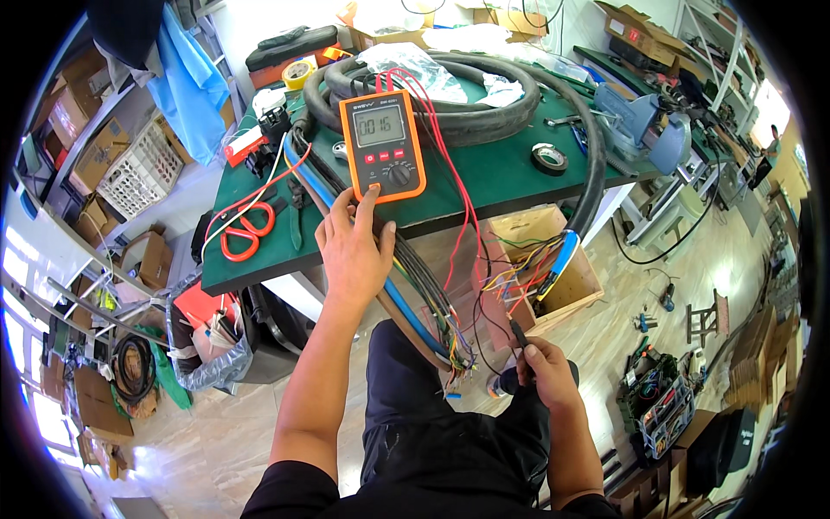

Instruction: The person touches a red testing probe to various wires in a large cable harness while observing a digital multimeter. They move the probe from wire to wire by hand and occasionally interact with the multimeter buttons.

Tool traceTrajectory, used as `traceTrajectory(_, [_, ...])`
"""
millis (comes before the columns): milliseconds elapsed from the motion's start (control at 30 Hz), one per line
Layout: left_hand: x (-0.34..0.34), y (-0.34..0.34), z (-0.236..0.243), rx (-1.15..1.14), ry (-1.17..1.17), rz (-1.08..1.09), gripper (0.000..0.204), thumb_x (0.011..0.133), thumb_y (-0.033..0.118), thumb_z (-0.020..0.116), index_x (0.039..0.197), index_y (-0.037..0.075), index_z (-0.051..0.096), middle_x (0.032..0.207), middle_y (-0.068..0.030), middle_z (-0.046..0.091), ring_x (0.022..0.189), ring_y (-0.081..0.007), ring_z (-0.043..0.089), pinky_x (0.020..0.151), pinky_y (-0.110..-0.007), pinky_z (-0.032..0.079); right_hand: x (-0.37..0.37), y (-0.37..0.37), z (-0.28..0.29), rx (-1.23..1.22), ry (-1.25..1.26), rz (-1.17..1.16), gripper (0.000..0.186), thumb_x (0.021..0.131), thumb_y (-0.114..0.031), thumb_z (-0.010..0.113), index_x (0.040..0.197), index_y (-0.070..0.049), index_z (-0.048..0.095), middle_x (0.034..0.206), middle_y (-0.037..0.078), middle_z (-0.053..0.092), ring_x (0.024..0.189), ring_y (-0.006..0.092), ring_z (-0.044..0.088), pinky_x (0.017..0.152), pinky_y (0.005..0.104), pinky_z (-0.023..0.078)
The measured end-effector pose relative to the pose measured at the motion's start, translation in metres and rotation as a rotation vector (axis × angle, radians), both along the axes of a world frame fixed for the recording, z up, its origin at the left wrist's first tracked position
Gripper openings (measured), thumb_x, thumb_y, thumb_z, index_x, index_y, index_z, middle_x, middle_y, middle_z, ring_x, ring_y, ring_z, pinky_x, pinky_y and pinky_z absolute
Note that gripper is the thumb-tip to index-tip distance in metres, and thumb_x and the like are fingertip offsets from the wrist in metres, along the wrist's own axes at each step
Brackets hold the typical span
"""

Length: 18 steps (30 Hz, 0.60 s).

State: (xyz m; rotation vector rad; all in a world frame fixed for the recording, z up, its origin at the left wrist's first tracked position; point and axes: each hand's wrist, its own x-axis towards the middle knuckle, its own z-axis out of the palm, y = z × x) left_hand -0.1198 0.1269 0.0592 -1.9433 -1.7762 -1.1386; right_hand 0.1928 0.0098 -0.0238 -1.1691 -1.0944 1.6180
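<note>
An orange-framed digital meter (380, 130) with a lit display and a dial lies on the green workbench (450, 208). My left hand (353, 246) rests at its lower edge, fingers apart, the index fingertip on an orange button. Red test leads (467, 203) run from the meter's top down past the bench edge. In my right hand (546, 376) a black test probe (518, 334) is pinched, beside thin coloured wires. A thick cable end (564, 259) with blue wrapping and fanned-out wires hangs over a wooden box. Another stripped cable bundle (415, 281) slopes down between my arms.
Coiled black cable (484, 125) covers the bench's back. Red-handled scissors (239, 244), pliers (296, 212) and black tape (549, 158) lie on it. A blue vise (635, 125) stands right. Below are an open wooden box (562, 307), a lined bin (233, 359) and a toolbox (661, 406).
</note>
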Motion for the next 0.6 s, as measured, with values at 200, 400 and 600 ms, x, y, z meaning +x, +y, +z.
traceTrajectory(200, [0.0004,-0.0001,0.0015,-0.004,0.019,0.017,0.055,0.081,0.018,0.070,0.132,0.012,0.052,0.132,-0.0127,0.046,0.112,-0.0270,0.052,0.097,-0.043,0.035,-0.0012,0.0021,0.0005,0.017,-0.003,0.015,0.043,0.095,-0.034,0.059,0.115,0.004,0.060,0.068,0.001,0.055,0.058,0.0097,0.051,0.056,0.0234,0.041])
traceTrajectory(400, [0.0010,0.0009,-0.0005,0.008,0.033,0.016,0.055,0.081,0.017,0.070,0.132,0.012,0.051,0.131,-0.0130,0.046,0.110,-0.0273,0.053,0.097,-0.043,0.035,-0.0006,0.0029,-0.0005,0.014,-0.009,0.013,0.042,0.094,-0.033,0.059,0.114,0.004,0.061,0.067,0.001,0.055,0.058,0.0096,0.050,0.056,0.0234,0.040])
traceTrajectory(600, [0.0016,0.0005,-0.0004,-0.011,0.032,0.024,0.056,0.082,0.017,0.069,0.134,0.013,0.049,0.132,-0.0143,0.043,0.112,-0.0288,0.051,0.097,-0.045,0.034,-0.0004,0.0022,-0.0034,0.013,-0.009,0.002,0.042,0.094,-0.033,0.058,0.114,0.003,0.061,0.067,0.001,0.055,0.059,0.0097,0.051,0.056,0.0239,0.040])
